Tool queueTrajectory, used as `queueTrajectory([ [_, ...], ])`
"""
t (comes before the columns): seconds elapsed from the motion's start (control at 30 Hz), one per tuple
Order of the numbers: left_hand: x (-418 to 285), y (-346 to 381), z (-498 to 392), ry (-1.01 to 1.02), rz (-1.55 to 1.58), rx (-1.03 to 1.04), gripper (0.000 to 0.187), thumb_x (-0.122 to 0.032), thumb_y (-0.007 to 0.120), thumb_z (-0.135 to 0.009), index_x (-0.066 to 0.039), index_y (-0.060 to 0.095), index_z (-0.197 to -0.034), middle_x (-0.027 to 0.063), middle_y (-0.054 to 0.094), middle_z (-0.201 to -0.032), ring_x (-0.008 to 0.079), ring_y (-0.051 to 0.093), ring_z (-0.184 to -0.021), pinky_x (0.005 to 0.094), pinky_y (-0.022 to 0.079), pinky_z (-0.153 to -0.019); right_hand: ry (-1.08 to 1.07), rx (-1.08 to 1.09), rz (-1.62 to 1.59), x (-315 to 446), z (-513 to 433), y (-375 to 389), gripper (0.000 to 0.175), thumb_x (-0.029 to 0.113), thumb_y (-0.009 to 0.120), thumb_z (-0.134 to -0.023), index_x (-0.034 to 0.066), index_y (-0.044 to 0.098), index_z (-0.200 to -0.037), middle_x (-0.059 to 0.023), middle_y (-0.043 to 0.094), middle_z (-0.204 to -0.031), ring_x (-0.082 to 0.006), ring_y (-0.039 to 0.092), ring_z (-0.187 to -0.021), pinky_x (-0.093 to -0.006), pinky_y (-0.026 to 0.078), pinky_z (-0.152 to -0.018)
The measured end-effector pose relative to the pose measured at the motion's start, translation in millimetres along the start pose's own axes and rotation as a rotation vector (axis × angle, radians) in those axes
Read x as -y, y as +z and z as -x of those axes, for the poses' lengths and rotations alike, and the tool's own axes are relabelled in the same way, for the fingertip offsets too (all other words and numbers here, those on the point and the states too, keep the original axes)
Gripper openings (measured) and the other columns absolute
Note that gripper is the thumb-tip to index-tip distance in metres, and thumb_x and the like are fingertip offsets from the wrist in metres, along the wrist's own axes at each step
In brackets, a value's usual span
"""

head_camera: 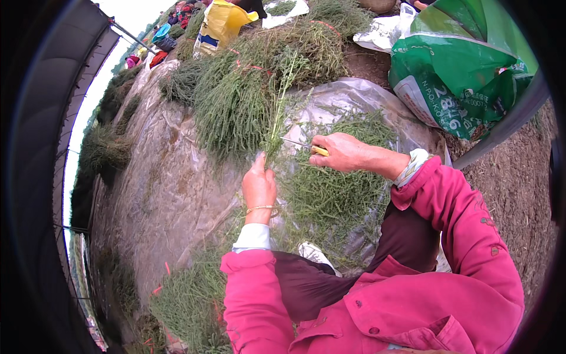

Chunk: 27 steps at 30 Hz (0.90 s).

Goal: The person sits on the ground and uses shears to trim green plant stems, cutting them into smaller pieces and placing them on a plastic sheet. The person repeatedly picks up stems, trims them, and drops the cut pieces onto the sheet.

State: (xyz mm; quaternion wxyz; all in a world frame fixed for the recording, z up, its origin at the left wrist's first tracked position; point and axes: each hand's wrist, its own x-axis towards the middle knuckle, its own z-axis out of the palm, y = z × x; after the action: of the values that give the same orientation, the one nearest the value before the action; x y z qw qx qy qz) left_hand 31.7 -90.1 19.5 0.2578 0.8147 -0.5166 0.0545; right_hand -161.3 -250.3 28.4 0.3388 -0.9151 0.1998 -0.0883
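My left hand is closed around the lower end of a leafy green sprig, whose pale stems point away from me. To its right, my right hand grips a small tool with a yellow handle and a thin metal blade; whether it is a knife or scissors, I cannot tell. The blade's tip is close to the sprig's stems. Below my right hand, a loose heap of cut green sprigs lies on clear plastic sheeting. Beyond my left hand are large bundles of feathery green plants with red ties.
Another tied plant bundle lies at lower left. A green printed plastic sack stands at upper right, by a curved grey bar. Plastic sheeting covers ground at left. A yellow sack and people are farther off.
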Motion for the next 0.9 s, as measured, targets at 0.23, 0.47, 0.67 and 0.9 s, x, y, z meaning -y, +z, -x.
queueTrajectory([
  [0.23, -4, -1, 2, 0.047, -0.020, -0.016, 0.039, -0.008, 0.058, -0.081, -0.008, 0.061, -0.120, 0.0167, 0.068, -0.080, 0.0337, 0.066, -0.075, 0.0412, 0.050, -0.069, 0.100, 0.006, -0.219, -5, -6, -6, 0.043, 0.043, 0.058, -0.087, 0.0019, 0.058, -0.099, -0.0184, 0.063, -0.084, -0.0333, 0.062, -0.079, -0.0435, 0.048, -0.073],
  [0.47, -18, -15, 5, 0.068, -0.229, 0.060, 0.043, -0.007, 0.054, -0.083, -0.015, 0.058, -0.125, 0.0148, 0.065, -0.102, 0.0355, 0.064, -0.082, 0.0439, 0.052, -0.069, 0.144, -0.082, -0.289, 4, -4, -14, 0.037, 0.039, 0.058, -0.087, 0.0033, 0.060, -0.095, -0.0202, 0.065, -0.084, -0.0371, 0.063, -0.083, -0.0456, 0.048, -0.074],
  [0.67, -24, -15, 0, 0.093, -0.485, 0.060, 0.043, -0.008, 0.051, -0.087, -0.018, 0.054, -0.128, 0.0107, 0.062, -0.089, 0.0314, 0.065, -0.067, 0.0428, 0.051, -0.056, -0.027, -0.114, 0.116, -5, 7, -16, 0.042, 0.044, 0.060, -0.085, 0.0068, 0.055, -0.104, -0.0194, 0.063, -0.082, -0.0379, 0.063, -0.082, -0.0483, 0.049, -0.073],
  [0.9, -32, -19, 2, 0.138, -0.621, 0.115, 0.048, -0.008, 0.053, -0.085, -0.021, 0.051, -0.131, 0.0079, 0.059, -0.087, 0.0272, 0.065, -0.066, 0.0399, 0.051, -0.054, 0.046, -0.041, 0.262, 9, 7, -24, 0.034, 0.038, 0.060, -0.086, 0.0065, 0.056, -0.098, -0.0185, 0.064, -0.086, -0.0396, 0.062, -0.078, -0.0481, 0.049, -0.068],
])
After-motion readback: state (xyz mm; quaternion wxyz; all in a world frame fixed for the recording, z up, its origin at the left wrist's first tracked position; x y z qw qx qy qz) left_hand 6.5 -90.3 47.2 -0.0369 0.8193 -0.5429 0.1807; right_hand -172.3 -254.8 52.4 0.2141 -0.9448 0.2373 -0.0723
